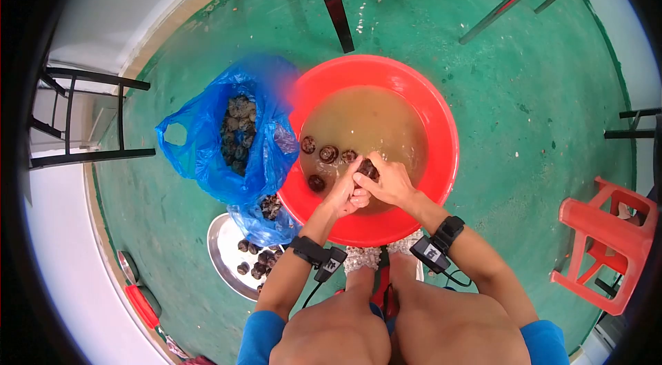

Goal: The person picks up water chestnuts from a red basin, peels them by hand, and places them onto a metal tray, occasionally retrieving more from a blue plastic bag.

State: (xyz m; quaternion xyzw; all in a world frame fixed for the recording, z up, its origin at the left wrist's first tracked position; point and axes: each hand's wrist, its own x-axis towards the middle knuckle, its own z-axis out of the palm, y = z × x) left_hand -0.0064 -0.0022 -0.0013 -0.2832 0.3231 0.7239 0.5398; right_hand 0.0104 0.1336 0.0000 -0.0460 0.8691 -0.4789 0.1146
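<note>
Blue plastic bag (267, 158), mouth upward, stands against the red basin (441, 141), seemingly for easy reach; below it, a metal tray (224, 258) bears loose dark items (258, 270). Four round pieces (329, 154) sit in murky water (372, 113). Above it, perhaps to catch drips, the left hand (343, 192) and right hand (391, 182), fingers bent, grasp one dark round piece (368, 170) between them; some fingertips are hidden.

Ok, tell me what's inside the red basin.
Murky water, with four dark round pieces in the left half of the red basin. The left hand and right hand hold another piece over it; the hands and murkiness hide whatever lies beneath.
</note>
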